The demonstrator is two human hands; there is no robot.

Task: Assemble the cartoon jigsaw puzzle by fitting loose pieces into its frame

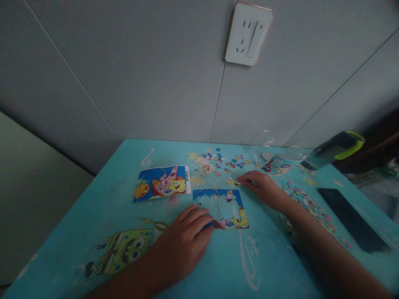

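A partly assembled jigsaw puzzle [238,212] lies on the blue table cover; its blue and yellow border is joined, and the cover shows through the middle. My left hand [191,234] rests over its lower left corner, fingers stretched out and hiding that part. Beyond the upper right corner, my right hand [260,185] has its fingertips pinched on a small yellowish puzzle piece [237,182], close to the table. Loose puzzle pieces [209,160] are scattered behind the border. Left of the puzzle sits a picture card [162,181] with a yellow and a pink cartoon figure.
Right of my right hand stand a cartoon-printed tub [282,165] and a tilted-looking bottle [333,148] with a lime green band. More small colourful pieces [307,201] spread beside my right forearm, near a dark flat strip [352,219]. A grey wall with a socket [248,34] borders the table's back.
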